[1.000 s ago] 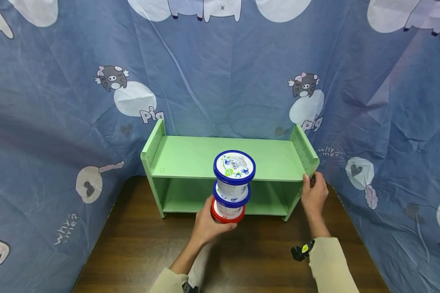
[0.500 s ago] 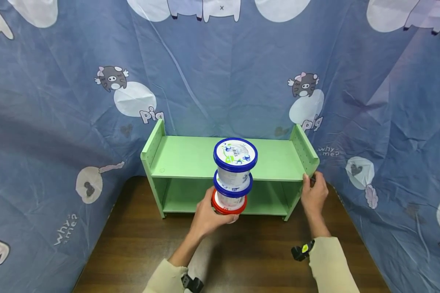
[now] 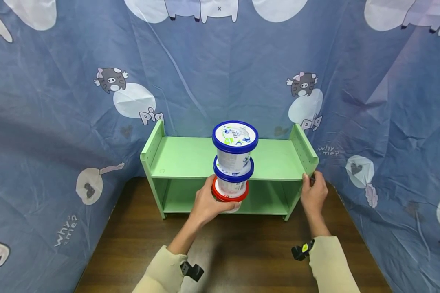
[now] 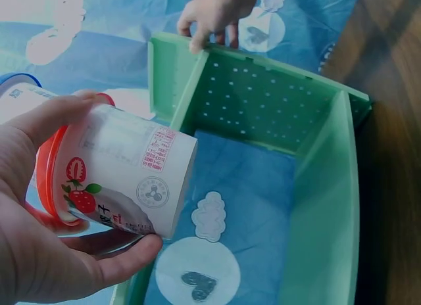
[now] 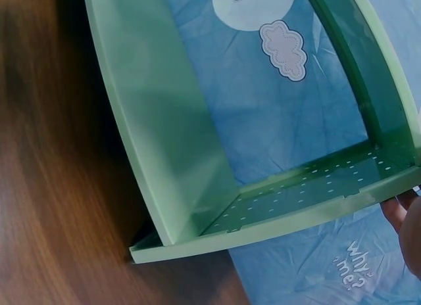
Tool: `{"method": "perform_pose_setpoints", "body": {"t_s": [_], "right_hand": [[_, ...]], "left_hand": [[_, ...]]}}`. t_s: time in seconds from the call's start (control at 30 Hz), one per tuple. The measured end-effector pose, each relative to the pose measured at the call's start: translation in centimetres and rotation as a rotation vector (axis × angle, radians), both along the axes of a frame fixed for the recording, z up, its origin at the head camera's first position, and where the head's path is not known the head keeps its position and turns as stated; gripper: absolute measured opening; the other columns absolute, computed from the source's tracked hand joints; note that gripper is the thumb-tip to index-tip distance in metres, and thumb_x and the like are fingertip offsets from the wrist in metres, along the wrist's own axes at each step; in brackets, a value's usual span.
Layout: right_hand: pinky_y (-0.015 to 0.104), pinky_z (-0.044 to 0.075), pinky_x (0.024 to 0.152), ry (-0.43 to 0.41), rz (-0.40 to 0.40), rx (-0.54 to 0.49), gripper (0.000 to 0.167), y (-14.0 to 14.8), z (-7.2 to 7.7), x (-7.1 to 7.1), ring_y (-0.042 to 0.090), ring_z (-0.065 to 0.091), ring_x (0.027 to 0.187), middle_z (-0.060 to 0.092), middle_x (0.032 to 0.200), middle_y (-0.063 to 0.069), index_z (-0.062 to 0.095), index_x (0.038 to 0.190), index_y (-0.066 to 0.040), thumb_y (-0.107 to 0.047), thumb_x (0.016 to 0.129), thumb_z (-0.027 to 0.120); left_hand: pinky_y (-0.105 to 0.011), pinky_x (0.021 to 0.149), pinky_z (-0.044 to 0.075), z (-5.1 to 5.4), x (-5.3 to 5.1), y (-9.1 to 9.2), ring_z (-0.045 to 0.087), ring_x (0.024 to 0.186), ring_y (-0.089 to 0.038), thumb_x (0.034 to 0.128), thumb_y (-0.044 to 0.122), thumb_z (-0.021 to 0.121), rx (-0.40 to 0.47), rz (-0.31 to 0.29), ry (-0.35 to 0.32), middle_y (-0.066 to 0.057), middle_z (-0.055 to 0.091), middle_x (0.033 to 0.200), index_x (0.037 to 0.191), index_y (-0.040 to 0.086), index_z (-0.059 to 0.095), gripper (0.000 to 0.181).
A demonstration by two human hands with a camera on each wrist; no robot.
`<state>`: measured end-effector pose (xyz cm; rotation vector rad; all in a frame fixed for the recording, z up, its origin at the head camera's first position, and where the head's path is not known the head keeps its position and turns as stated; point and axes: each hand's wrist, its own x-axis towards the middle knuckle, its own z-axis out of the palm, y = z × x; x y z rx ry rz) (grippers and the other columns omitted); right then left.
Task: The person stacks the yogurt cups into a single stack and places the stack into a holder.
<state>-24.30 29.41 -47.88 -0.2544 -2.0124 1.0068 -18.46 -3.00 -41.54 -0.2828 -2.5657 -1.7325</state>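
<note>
My left hand [image 3: 206, 203] grips the lowest of three stacked tubs, a white one with a red lid [image 3: 230, 193] and a strawberry print [image 4: 82, 200]. On top of it stand a middle tub with a blue lid [image 3: 233, 177] and an upper blue-lidded tub [image 3: 235, 138] with blueberry art. The stack is held up in front of a green two-level shelf [image 3: 183, 156], apart from it as far as the left wrist view shows. My right hand [image 3: 314, 193] holds the shelf's right side panel [image 3: 304, 150] near its front edge; in the right wrist view only part of that hand [image 5: 411, 233] shows.
The shelf stands on a brown wooden table [image 3: 256, 248] against a blue cloth backdrop [image 3: 220, 81] printed with pigs. Its upper board has raised side panels, and the lower level [image 3: 271, 197] is open to the front.
My left hand has risen with the stack of tubs, the top lid now higher in the head view. My right hand stays on the shelf's side.
</note>
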Motion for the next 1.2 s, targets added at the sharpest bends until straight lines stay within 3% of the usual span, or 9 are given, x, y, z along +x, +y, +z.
{"method": "perform_pose_setpoints", "body": {"t_s": [0.37,0.7,0.97,1.2], "right_hand": [[0.058,0.048,0.089,0.024,0.001,0.010,0.028,-0.1,0.0,-0.1,0.050,0.060,0.093,0.063,0.099,0.034,0.061,0.109,0.010,-0.011,0.092,0.068],[0.057,0.049,0.090,0.020,-0.002,0.006,0.027,-0.1,-0.1,-0.2,0.049,0.061,0.095,0.063,0.101,0.034,0.060,0.108,0.011,-0.010,0.092,0.068],[0.057,0.050,0.090,0.015,-0.008,0.003,0.027,-0.1,-0.1,-0.2,0.049,0.063,0.094,0.064,0.102,0.033,0.061,0.109,0.010,-0.010,0.093,0.068],[0.058,0.050,0.089,0.031,-0.010,0.016,0.028,-0.2,-0.1,-0.1,0.050,0.062,0.095,0.064,0.102,0.034,0.061,0.110,0.011,-0.011,0.092,0.068]], "left_hand": [[-0.049,0.096,0.055,2.4,-1.7,-0.1,0.063,0.116,-0.029,0.0708,0.025,0.089,0.041,-0.009,-0.051,-0.008,0.063,0.131,0.144,0.015,0.043,0.087],[-0.048,0.099,0.054,4.2,-3.5,0.2,0.063,0.118,-0.029,0.0697,0.028,0.089,0.011,-0.008,-0.065,-0.008,0.063,0.133,0.144,0.015,0.043,0.089],[-0.048,0.099,0.054,5.1,-5.0,0.3,0.062,0.119,-0.028,0.0697,0.030,0.089,0.000,-0.009,-0.057,-0.007,0.063,0.132,0.142,0.016,0.043,0.087],[-0.047,0.097,0.054,5.4,-6.5,0.3,0.063,0.117,-0.028,0.0690,0.031,0.090,0.007,0.030,-0.042,-0.007,0.064,0.130,0.140,0.016,0.044,0.085]]}}
